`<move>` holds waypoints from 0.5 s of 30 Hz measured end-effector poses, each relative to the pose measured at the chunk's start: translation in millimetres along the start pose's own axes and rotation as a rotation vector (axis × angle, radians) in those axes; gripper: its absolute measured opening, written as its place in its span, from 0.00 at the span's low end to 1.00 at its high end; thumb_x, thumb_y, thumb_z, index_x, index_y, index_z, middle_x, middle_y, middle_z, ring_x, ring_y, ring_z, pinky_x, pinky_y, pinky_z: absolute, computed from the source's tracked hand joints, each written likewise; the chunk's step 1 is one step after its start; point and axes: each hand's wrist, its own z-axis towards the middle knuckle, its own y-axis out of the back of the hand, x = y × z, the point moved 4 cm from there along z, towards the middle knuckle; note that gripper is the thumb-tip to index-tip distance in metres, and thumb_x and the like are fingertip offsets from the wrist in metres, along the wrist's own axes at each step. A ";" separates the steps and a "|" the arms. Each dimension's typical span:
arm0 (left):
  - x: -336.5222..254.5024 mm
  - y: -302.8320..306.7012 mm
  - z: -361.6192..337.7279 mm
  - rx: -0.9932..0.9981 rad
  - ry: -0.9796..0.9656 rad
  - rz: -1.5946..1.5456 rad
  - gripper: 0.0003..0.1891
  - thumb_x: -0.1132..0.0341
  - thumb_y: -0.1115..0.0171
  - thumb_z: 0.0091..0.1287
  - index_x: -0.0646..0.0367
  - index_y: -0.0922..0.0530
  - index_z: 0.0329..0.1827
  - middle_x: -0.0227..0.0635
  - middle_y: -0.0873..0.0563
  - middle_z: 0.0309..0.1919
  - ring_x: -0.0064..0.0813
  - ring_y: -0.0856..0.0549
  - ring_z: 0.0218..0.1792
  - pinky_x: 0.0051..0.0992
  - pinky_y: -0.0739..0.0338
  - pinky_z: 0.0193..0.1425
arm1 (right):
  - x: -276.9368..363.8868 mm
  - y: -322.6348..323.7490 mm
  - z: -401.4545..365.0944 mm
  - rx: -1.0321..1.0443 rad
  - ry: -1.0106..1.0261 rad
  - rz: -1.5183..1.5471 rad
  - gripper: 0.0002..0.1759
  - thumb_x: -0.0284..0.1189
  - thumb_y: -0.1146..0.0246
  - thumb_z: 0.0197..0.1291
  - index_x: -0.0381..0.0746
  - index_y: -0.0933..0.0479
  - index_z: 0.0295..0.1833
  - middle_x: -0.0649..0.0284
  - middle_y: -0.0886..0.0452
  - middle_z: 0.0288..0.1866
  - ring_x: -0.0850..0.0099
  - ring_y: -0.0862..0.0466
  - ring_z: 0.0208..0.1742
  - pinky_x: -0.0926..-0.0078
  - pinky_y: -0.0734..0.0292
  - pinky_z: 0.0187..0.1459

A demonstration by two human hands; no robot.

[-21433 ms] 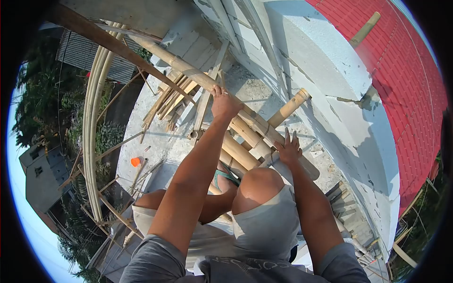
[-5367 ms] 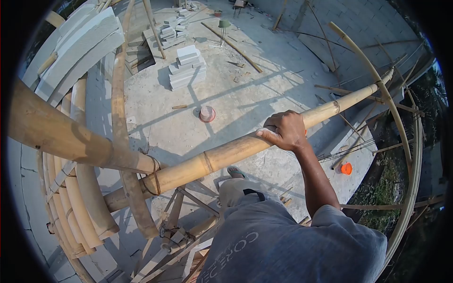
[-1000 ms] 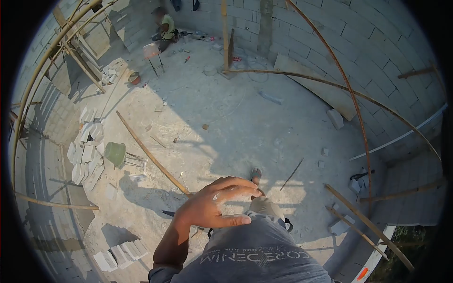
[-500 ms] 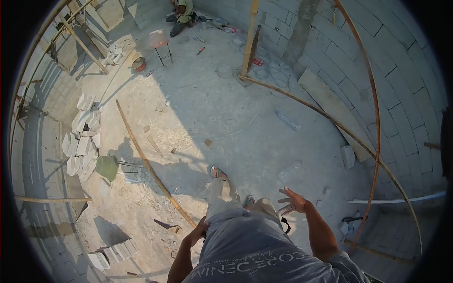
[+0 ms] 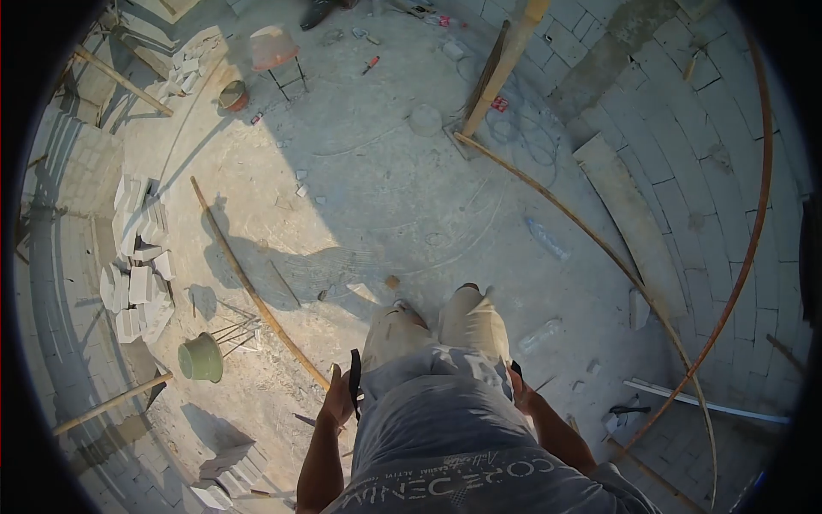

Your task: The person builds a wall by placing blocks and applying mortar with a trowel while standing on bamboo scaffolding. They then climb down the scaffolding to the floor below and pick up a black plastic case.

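My left hand [image 5: 341,397] is beside my left hip, its fingers closed at a black strap [image 5: 355,375] that sticks up past them. At my other hip, my right hand [image 5: 523,394] is closed against a second black strap [image 5: 515,368], with part of its fingers hidden by the shirt and trousers. I look down on my grey printed shirt [image 5: 445,420] and light trousers [image 5: 471,330]. A long bamboo pole [image 5: 248,278] lies on the floor, with one end near my left hand.
White blocks [image 5: 141,283] are piled along the left wall, near a green bucket [image 5: 201,357]. Ahead stand a pink-topped stool [image 5: 274,51] and another bucket [image 5: 233,95]. A wooden post [image 5: 505,64], leaning board [image 5: 629,223] and curved poles [image 5: 591,227] occupy the right side.
My right hand has come in from an outstretched, spread position to my hip. My left hand has shifted slightly up and left, and a black strap now shows beside it. The view has moved forward.
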 end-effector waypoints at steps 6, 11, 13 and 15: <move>-215.1 5.4 45.2 -0.169 -0.446 0.416 0.32 0.42 0.58 0.75 0.56 0.34 0.72 0.46 0.29 0.68 0.40 0.28 0.66 0.40 0.35 0.69 | 222.7 -81.9 -21.6 -0.330 -0.290 0.307 0.50 0.68 0.50 0.59 0.44 0.44 0.77 0.59 0.38 0.76 0.61 0.39 0.76 0.63 0.41 0.71; -290.3 -2.1 102.9 -0.332 -0.363 0.259 0.28 0.47 0.55 0.76 0.55 0.34 0.72 0.45 0.27 0.67 0.40 0.26 0.65 0.42 0.34 0.69 | 395.4 -98.9 6.1 -0.186 -0.160 0.120 0.51 0.69 0.48 0.57 0.45 0.42 0.76 0.58 0.38 0.76 0.61 0.35 0.72 0.61 0.39 0.70; -287.1 -14.5 130.4 -0.387 -0.219 0.195 0.29 0.45 0.54 0.75 0.55 0.34 0.71 0.46 0.27 0.66 0.41 0.26 0.65 0.43 0.34 0.68 | 443.7 -72.5 52.6 -0.152 -0.206 0.196 0.48 0.64 0.42 0.58 0.44 0.39 0.75 0.56 0.38 0.76 0.61 0.36 0.72 0.64 0.38 0.69; -271.4 -31.7 153.2 -0.365 -0.056 0.147 0.32 0.41 0.51 0.72 0.56 0.33 0.70 0.46 0.26 0.64 0.41 0.25 0.63 0.43 0.33 0.67 | 495.0 -47.4 74.4 -0.146 -0.209 0.026 0.46 0.61 0.40 0.59 0.43 0.38 0.74 0.54 0.35 0.73 0.61 0.33 0.71 0.65 0.35 0.66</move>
